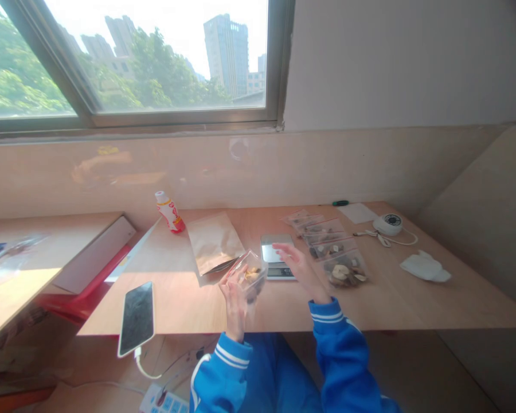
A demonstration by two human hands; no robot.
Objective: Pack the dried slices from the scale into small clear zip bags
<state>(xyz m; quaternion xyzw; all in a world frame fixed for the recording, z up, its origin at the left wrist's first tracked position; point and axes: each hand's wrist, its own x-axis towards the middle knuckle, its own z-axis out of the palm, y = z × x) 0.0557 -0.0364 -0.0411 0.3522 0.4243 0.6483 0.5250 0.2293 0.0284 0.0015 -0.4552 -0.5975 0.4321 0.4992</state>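
Observation:
My left hand (235, 301) is closed round a clear plastic bag (253, 276) with brownish dried pieces inside, held over the table's front part. My right hand (298, 265) has its fingers stretched out, with nothing in them. Its fingertips are over or beside the silver plate of a small digital scale (277, 248); whether they touch it I cannot tell. Right of this hand lie several clear zip bags (346, 269) in an overlapping row, holding dried slices and dark pieces. Left of the scale a flat kraft paper bag (215, 244) lies with its dark opening toward me.
A red and white bottle (169, 212) stands at the back left. A phone (136, 315) on a cable overhangs the front left edge. To the right are a small white fan (387, 224) with its cord, crumpled white tissue (425, 267), white paper (358, 213) and a green pen-like object (340, 203).

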